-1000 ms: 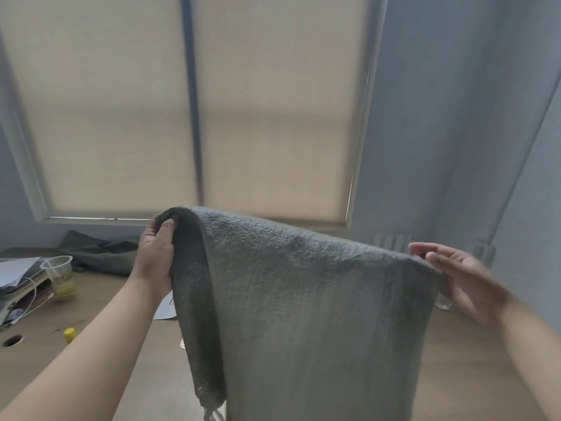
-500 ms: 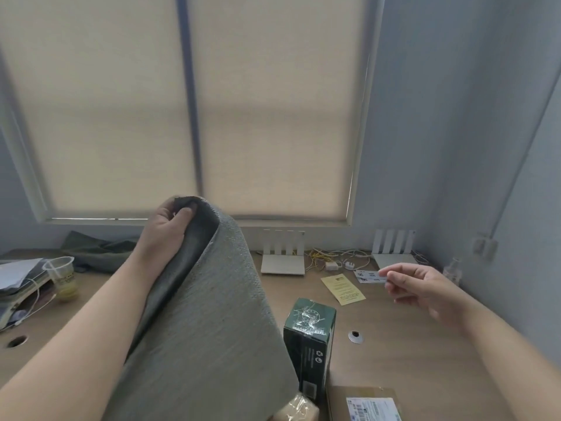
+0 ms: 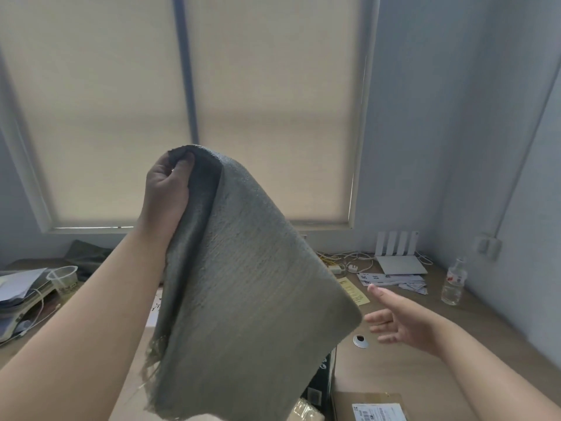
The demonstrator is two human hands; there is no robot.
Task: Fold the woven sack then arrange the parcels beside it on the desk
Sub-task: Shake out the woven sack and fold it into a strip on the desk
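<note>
**Sack held aloft in the left hand, right hand free**

From my seat at the remote feed I see the left hand (image 3: 165, 189) raised in front of the window blind (image 3: 121, 110), its fingers (image 3: 185, 164) pinched shut on one top corner of the woven sack (image 3: 243, 284). The grey sack hangs from that single grip – it drapes down and to the right in a broad curved sheet, with a frayed edge trailing at its lower left. It is clear of the desk (image 3: 409, 366), in the air above its near middle.

The right hand (image 3: 400, 323) hovers low over the desk just beside the sack's lower right corner, palm turned inward and fingers spread; it grips nothing and is not touching the cloth.

The parcels sit at the near edge, partly hidden by the sack: a dark box (image 3: 324, 378) standing upright just under the cloth's lower right edge, a brown cardboard parcel (image 3: 358, 402) with a white shipping label just to its right, and a pale wrapped packet (image 3: 306, 411) in front of the dark box (I can see only a corner of it).

Farther back on the desk – near the wall – stand a white router (image 3: 397, 253) with cables beside it, some loose papers (image 3: 391, 279), a yellow slip (image 3: 353, 291) and a small clear bottle (image 3: 453, 282). A plastic cup (image 3: 62, 279) sits at the far left beside a stack of papers.
</note>
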